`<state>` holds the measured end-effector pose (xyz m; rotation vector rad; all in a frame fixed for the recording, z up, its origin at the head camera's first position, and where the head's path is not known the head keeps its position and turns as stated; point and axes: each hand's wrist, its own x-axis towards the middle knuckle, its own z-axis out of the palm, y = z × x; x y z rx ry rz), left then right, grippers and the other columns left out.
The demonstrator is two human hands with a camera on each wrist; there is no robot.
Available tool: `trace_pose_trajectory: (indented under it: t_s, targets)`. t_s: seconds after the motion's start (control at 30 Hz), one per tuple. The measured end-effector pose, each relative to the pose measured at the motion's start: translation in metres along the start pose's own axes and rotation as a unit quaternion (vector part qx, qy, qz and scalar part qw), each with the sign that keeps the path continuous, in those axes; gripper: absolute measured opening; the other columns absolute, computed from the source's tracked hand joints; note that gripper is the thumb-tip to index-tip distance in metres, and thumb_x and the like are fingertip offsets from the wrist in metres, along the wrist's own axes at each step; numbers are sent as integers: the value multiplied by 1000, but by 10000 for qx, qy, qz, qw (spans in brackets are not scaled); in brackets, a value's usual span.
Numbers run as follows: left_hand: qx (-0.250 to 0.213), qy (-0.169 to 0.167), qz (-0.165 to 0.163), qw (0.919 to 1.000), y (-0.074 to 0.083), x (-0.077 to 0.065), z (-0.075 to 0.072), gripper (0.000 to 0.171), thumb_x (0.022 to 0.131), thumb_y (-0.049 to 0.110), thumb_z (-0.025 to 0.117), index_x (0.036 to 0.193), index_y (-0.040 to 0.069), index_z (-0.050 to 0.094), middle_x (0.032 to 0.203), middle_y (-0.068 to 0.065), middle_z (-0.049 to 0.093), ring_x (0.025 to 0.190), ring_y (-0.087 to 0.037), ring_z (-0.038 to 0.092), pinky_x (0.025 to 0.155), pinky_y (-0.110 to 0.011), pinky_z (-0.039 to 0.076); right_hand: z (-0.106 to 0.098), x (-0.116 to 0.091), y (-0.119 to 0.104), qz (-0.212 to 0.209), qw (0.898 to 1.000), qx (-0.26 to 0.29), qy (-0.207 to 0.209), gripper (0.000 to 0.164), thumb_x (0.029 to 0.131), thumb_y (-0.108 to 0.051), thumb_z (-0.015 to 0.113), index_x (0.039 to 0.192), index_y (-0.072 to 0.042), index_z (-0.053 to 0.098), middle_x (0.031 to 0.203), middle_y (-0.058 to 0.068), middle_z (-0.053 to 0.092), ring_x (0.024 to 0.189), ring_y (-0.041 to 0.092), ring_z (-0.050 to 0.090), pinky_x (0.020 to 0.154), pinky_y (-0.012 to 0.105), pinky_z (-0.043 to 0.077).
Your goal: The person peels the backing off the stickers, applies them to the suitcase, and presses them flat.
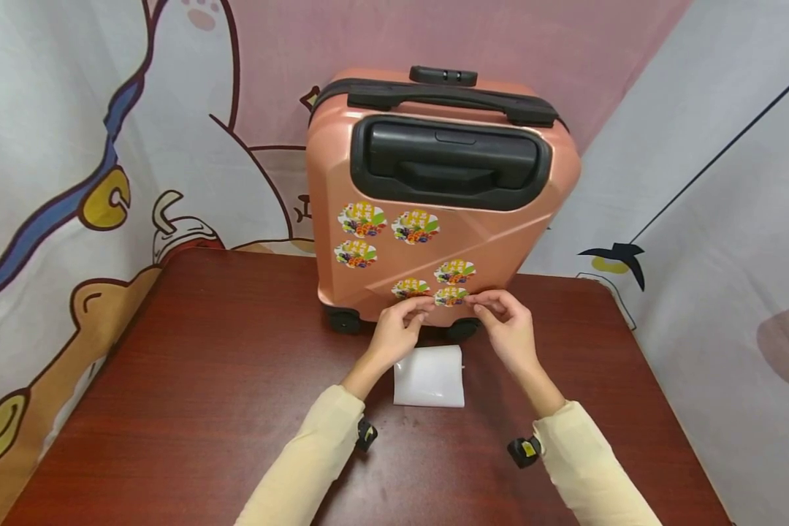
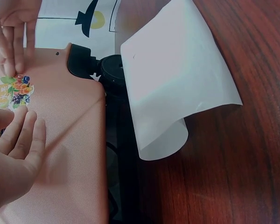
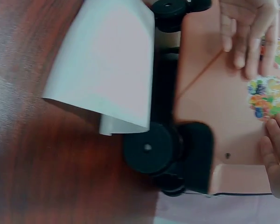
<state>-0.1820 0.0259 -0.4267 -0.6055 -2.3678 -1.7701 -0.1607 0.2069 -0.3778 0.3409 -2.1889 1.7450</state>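
Note:
A pink suitcase (image 1: pixel 427 248) stands upright, with several fruit-print stickers on its front. My left hand (image 1: pixel 397 329) and right hand (image 1: pixel 509 325) are at either side of the lowest right sticker (image 1: pixel 450 296), fingertips at its edges. In the left wrist view that sticker (image 2: pixel 19 89) lies against the shell between the fingers of my left hand (image 2: pixel 18 154) and my right hand (image 2: pixel 16 32). The right wrist view shows the right fingertips touching the sticker (image 3: pixel 266 100) and the left fingers (image 3: pixel 254 42) extended close by. The thumbs are partly hidden.
A white backing sheet (image 1: pixel 429 376), curled at one side, lies on the dark red wooden table (image 1: pixel 237 365) before the suitcase. Black wheels (image 1: pixel 344 321) rest on the tabletop. A printed cartoon curtain (image 1: pixel 263 88) hangs behind and at both sides.

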Motion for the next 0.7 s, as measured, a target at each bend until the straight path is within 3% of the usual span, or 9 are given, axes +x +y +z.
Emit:
trace_pose_trajectory:
  t_s: [0.27, 0.5, 0.7]
  targets:
    - [-30, -28, -20, 10000, 0, 0, -2, 27, 89, -3, 51, 114, 3, 61, 101, -10, 65, 92, -23, 61, 74, -25, 49, -7, 7, 6, -235, 9997, 12, 2, 10, 84, 10, 57, 93, 12, 58, 94, 23, 65, 85, 21, 64, 69, 22, 50]
    - [53, -43, -4, 10000, -4, -6, -7, 25, 89, -1, 53, 112, 2, 63, 101, -10, 66, 91, -22, 62, 76, -26, 49, -6, -3, -8, 46, 9999, -149, 15, 11, 82, 14, 56, 92, 17, 56, 94, 35, 59, 85, 23, 64, 71, 18, 48]
    - [56, 13, -159, 9999, -11, -16, -22, 26, 88, -1, 55, 112, 1, 62, 101, -11, 66, 92, -22, 62, 75, -30, 50, -15, -8, 12, 201, 9978, -631, -43, 14, 83, 6, 60, 97, 9, 60, 98, 25, 63, 87, 13, 63, 72, 14, 46]
